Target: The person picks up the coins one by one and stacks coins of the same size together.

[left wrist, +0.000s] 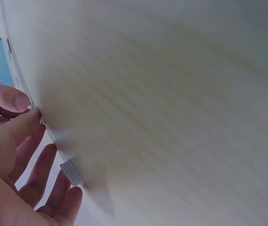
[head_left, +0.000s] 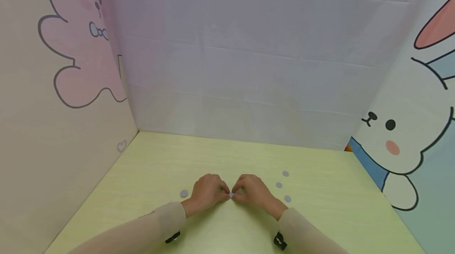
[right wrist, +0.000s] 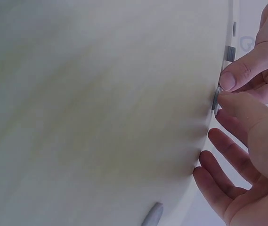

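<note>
Near the table's middle, both hands meet at a small grey coin-like disc (head_left: pixel 231 195), which looks thin and edge-on in the right wrist view. My left hand (head_left: pixel 210 191) pinches its left side with thumb and forefinger. From the other side my right hand (head_left: pixel 253 191) pinches it the same way. The remaining fingers of both hands are loosely bent close to the tabletop. Left of the left hand stands a short stack of grey discs (left wrist: pixel 71 173). The fingertips hide much of the pinched disc, and I cannot tell whether it is one or several.
Three grey discs lie apart right of the right hand: a far disc (head_left: pixel 285 173), a middle disc (head_left: pixel 279 185) and a near disc (head_left: pixel 287 198). The pale yellow table (head_left: pixel 227 230) meets a white back sheet (head_left: pixel 249 68) and printed side panels.
</note>
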### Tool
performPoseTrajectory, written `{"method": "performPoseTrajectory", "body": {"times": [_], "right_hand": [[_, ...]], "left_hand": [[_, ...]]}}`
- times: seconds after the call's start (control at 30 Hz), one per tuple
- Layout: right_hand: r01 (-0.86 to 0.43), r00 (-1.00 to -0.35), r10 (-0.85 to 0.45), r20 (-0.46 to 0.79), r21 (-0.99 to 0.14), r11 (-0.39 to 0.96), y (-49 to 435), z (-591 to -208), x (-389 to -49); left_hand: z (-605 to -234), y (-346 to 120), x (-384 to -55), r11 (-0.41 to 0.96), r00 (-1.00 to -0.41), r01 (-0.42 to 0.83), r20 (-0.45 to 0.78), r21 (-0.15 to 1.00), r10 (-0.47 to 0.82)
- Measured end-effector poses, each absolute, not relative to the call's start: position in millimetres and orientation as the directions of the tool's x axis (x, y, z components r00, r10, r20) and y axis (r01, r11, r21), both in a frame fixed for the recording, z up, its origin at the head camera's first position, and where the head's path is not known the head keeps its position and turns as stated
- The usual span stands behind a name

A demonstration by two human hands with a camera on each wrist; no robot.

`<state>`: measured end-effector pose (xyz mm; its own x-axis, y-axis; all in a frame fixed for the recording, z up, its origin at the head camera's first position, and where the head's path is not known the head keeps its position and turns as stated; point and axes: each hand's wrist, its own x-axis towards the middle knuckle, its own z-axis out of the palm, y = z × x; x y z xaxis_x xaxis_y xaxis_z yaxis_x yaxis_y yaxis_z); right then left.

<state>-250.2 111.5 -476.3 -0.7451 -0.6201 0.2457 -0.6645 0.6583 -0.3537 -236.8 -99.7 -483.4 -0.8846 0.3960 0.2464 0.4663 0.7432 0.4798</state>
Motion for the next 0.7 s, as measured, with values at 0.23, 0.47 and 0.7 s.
{"method": "performPoseTrajectory", "body": {"times": [0.23,0.47,0.7], "right_hand": [[-0.668,-0.742,-0.622,0.249,-0.343,0.66,109.4,-478.4,-252.0],[-0.67,-0.741,-0.62,0.26,-0.362,0.648,111.1,-476.7,-250.4],[-0.64,-0.764,-0.598,0.243,-0.404,0.654,113.1,-477.5,-251.2]], "left_hand": [[-483.4,-100.3,-237.5,0.735,-0.882,0.471,0.247,0.488,0.401],[-481.9,-100.6,-236.5,0.735,-0.884,0.467,0.243,0.492,0.4],[-481.8,-101.1,-237.9,0.739,-0.884,0.468,0.244,0.484,0.4]]}}
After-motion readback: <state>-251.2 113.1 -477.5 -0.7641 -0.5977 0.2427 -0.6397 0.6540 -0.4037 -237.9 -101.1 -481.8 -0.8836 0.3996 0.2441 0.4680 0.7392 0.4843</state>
